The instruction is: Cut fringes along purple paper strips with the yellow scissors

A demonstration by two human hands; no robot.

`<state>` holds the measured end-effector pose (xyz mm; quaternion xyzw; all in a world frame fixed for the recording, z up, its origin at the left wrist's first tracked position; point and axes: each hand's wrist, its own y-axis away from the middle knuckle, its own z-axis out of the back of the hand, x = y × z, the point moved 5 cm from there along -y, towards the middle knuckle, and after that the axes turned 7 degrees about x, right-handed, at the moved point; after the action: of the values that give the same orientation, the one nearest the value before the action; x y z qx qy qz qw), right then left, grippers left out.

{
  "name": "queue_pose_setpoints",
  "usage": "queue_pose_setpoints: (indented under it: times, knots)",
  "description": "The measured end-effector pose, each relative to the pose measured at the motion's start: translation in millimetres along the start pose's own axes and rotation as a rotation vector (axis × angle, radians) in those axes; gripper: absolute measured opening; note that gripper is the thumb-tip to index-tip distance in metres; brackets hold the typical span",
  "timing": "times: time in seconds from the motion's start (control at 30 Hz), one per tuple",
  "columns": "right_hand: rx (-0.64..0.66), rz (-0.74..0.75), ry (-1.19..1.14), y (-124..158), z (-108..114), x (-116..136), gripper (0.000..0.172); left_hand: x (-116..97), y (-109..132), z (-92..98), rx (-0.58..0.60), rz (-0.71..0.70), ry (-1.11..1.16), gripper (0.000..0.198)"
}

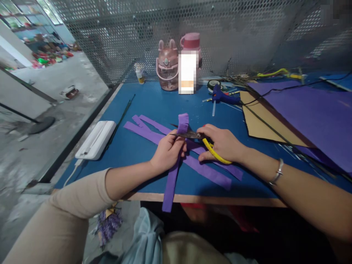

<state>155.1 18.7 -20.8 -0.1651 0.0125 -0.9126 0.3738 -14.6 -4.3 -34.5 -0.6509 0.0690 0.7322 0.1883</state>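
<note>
On the blue table (143, 99), a white device (96, 140) is seen at the left, with dark stems (123, 113) laid just beside it. Loose purple strips (145, 132) are spread across the middle. Above them, a fringed strip (172, 183) is clamped between thumb and fingers of the left hand (169, 150), its tail extended past the table edge. Beside its raised fringe, scissors (198, 135) are held with blades apart, their yellow handles gripped by the curled fingers of the right hand (224, 141). Farther right, a blue glue gun (224, 97) and a purple sheet (299, 113) are seen.

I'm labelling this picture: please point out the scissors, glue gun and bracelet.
Scissors (194, 135): head view, on the blades near the pivot.
Glue gun (223, 97): head view, on its blue body.
Bracelet (279, 171): head view, on its band.
</note>
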Motion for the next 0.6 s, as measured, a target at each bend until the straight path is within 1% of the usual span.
queue_pose_setpoints:
  times: [0.23,0.4,0.6]
  knots:
    - [-0.035,0.049,-0.082,0.5,0.6,0.2,0.077,-1.9,0.8,-0.1,0.004,-0.028,-0.057,0.029]
    - [-0.069,0.087,-0.165,1.7,1.2,1.0,0.064,-1.9,0.9,-0.6,0.011,-0.041,-0.068,0.032]
    - [-0.112,0.092,-0.182,2.0,3.4,2.1,0.050,-3.0,0.4,0.1,0.000,0.006,-0.071,0.033]
